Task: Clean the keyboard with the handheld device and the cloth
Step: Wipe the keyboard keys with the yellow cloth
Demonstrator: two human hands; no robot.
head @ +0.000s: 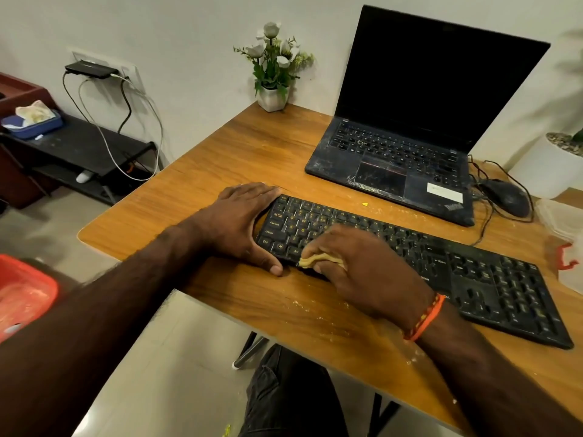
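A black keyboard is laid on a wooden table, close to the table's near edge. The left end of the keyboard is held by the left hand: the fingers are wrapped over the far corner and the thumb is pressed against the near edge. A small yellow cloth is bunched up and gripped in the curled fingers of the right hand, and it is pressed on the keys near the left end of the keyboard, just beside the left thumb. An orange band is worn on the right wrist. Pale crumbs are scattered on the table in front of the keyboard. Behind the keyboard, a dusty black laptop is stood open with a dark screen. To the right of the laptop, behind the keyboard, a black mouse is seen. Far behind the keyboard, at the wall, a small pot of white flowers is placed.
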